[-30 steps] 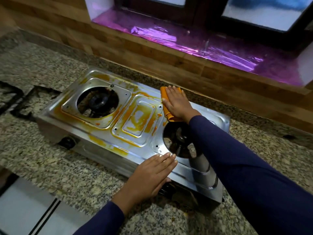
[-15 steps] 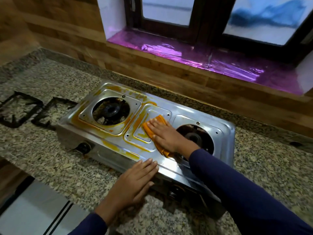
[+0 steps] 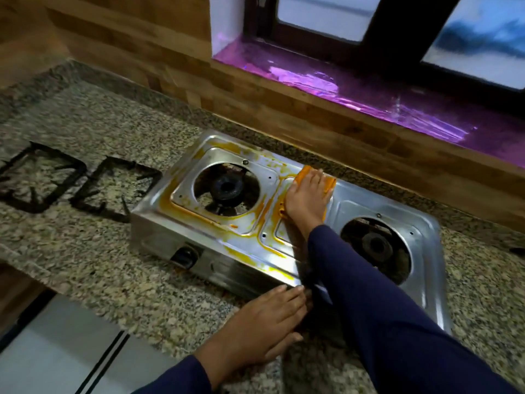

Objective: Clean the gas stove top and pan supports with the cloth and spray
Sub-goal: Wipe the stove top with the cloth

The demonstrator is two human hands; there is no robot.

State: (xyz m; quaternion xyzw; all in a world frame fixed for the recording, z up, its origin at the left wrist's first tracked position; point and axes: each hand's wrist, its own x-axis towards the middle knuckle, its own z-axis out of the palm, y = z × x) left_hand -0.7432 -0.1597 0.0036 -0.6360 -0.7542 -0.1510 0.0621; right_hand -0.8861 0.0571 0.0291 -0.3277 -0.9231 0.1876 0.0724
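Stove top (image 3: pixel 355 194) of steel lies across the middle of the granite desk (image 3: pixel 85 251), and the cleaning looks to me less than half done. The part around the right burner (image 3: pixel 376 245), at about 3 o'clock from the centre of the stove, shines clean and shows almost no stain. The part around the left burner (image 3: pixel 225 189), at about 10 o'clock, carries orange-yellow smears along the rim of its plate, along the far edge and along the front edge; the middle recessed panel has an orange line around its border too. The right hand (image 3: pixel 308 200) lies flat, fingers together and spread over the orange cloth (image 3: pixel 329 182), pressing it on the far end of this middle panel, at about 12 o'clock; it presses the cloth down, it does not pinch it. The left hand (image 3: pixel 267 331) rests open and flat, with nothing in it, fingertips touching the front edge of the stove at about 6 o'clock, I think to keep the stove from sliding. Two black pan supports (image 3: pixel 113 191) lie on the desk to the left of the stove, at about 9 o'clock, well apart from the cloth; whether they are already cleaned I cannot tell. No spray bottle is in view. So the left burner zone, the front strip and probably the supports are left.
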